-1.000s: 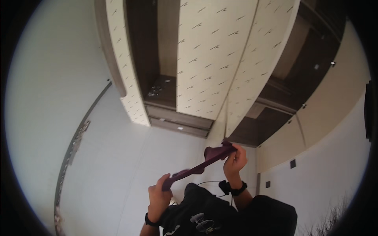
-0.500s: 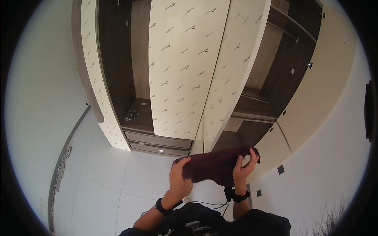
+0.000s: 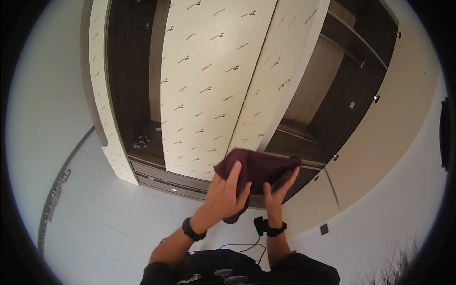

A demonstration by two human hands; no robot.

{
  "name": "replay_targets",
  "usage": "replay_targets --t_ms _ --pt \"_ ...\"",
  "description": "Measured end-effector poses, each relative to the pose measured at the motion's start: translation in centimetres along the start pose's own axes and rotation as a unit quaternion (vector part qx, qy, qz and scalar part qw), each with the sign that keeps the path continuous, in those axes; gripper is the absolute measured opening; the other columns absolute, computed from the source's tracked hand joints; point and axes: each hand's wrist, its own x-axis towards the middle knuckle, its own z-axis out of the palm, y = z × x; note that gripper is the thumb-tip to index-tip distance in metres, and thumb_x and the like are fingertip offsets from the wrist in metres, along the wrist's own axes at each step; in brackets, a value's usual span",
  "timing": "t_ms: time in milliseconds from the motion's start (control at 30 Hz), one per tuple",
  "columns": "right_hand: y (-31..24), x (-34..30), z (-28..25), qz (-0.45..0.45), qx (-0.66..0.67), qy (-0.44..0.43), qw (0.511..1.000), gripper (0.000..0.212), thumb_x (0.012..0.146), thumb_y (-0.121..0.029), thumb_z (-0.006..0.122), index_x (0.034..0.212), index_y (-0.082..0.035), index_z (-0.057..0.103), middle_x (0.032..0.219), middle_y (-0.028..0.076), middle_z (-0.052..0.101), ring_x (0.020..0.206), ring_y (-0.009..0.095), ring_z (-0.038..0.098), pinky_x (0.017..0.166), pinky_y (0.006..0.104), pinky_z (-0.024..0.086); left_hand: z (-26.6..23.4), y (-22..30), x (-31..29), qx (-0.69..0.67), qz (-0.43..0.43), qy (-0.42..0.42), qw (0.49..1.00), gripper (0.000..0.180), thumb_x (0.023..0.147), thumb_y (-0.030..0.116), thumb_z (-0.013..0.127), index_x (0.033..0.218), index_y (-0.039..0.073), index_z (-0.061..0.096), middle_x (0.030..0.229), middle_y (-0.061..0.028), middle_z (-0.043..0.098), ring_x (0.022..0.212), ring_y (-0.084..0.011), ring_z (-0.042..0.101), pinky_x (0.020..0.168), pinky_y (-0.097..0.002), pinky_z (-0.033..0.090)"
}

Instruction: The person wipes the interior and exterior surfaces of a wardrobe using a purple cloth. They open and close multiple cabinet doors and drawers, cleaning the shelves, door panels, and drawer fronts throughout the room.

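A dark maroon cloth (image 3: pixel 259 166) hangs between my two hands, in front of the wardrobe. My left hand (image 3: pixel 223 194) grips its left part, with fingers laid over the front of the fabric; a fold droops below that hand. At the cloth's right end, my right hand (image 3: pixel 279 192) holds it between the thumb and the raised fingers. The cloth is bunched and partly folded. Each wrist wears a black band.
The wardrobe door (image 3: pixel 209 85) is covered in cream printed film. Dark open compartments (image 3: pixel 327 90) flank it, with small metal parts (image 3: pixel 141 141) in the left one. Drawers (image 3: pixel 171 183) sit below, above pale floor tiles (image 3: pixel 104 209). A cable (image 3: pixel 247 247) hangs near my body.
The cloth has been raised toward the wardrobe and gathered from a wider, flatter stretch. My hands have come closer together, and the view has shifted a little.
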Motion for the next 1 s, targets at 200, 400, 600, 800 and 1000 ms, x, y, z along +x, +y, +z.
replay_targets --t_ms 200,400,600,800,1000 --pt "-0.4 4.8 2.0 -0.023 0.056 -0.005 0.998 0.109 0.086 -0.047 0.067 0.150 0.005 -0.005 0.157 0.023 0.006 0.146 0.030 0.009 0.118 0.0405 0.009 3.7 -3.1 4.6 -0.180 -0.101 -0.088 0.974 0.088 0.088 0.020 0.066 0.146 -0.014 0.009 0.131 -0.0381 0.042 0.116 -0.0525 0.046 0.101 -0.0474 0.038" --pt "4.4 -1.4 6.5 0.060 0.320 -0.109 0.939 0.085 0.095 -0.051 0.042 0.152 0.000 0.005 0.157 0.016 0.014 0.145 0.030 0.016 0.117 0.0402 0.013 9.5 -4.2 2.9 -0.315 -0.232 -0.078 0.917 0.094 0.083 0.017 0.071 0.150 -0.006 0.008 0.146 -0.0289 0.035 0.135 -0.0361 0.039 0.109 -0.0371 0.032" --pt "6.3 -2.8 8.7 0.130 0.278 -0.150 0.940 0.084 0.096 -0.051 0.041 0.152 0.000 0.006 0.157 0.016 0.015 0.145 0.030 0.017 0.117 0.0402 0.013 7.8 -5.0 2.7 -0.322 -0.243 -0.085 0.911 0.095 0.075 0.010 0.072 0.151 0.002 0.015 0.133 -0.0314 0.044 0.122 -0.0475 0.045 0.103 -0.0460 0.039" --pt "7.6 -3.6 7.8 0.172 0.253 -0.157 0.939 0.082 0.096 -0.051 0.039 0.152 0.000 0.007 0.157 0.016 0.016 0.144 0.030 0.017 0.117 0.0401 0.014 8.3 -4.9 1.8 -0.298 -0.217 -0.078 0.926 0.093 0.073 0.006 0.073 0.150 0.002 0.021 0.136 -0.0312 0.041 0.124 -0.0476 0.043 0.103 -0.0475 0.039" --pt "9.1 -4.4 8.4 0.196 0.255 -0.178 0.930 0.081 0.097 -0.051 0.038 0.152 0.000 0.008 0.157 0.015 0.017 0.144 0.030 0.018 0.117 0.0401 0.014 9.3 -4.9 -0.3 -0.292 -0.205 -0.053 0.933 0.091 0.072 0.004 0.073 0.148 -0.001 0.023 0.140 -0.0280 0.040 0.129 -0.0454 0.041 0.106 -0.0458 0.038"
